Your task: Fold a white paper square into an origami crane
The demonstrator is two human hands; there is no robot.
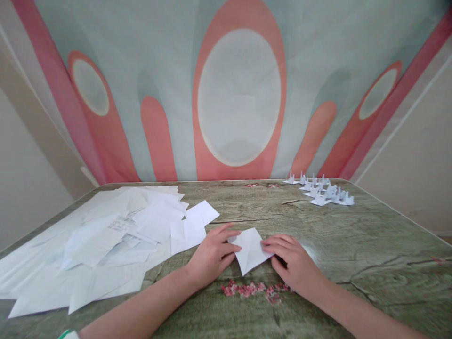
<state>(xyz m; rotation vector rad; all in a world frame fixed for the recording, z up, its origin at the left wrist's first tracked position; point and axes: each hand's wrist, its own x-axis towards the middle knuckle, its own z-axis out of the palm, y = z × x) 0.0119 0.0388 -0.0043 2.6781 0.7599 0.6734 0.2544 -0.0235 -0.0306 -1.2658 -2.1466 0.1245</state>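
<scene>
A small square of folded white paper (250,249) lies at the table's middle, turned so that one corner points toward me. A crease runs down its face. My left hand (214,252) grips its left corner between fingers and thumb. On the opposite side, my right hand (291,261) holds the right corner, its fingertips on top and its thumb lower down by the edge. The fingers hide both side corners of the paper.
A wide, loose heap of white paper sheets (106,235) covers the left of the wood-patterned table (353,245). Square paper pieces (189,233) lie at its right edge. Several folded paper cranes (319,197) stand at the back right. Behind hangs a printed cloth (240,94).
</scene>
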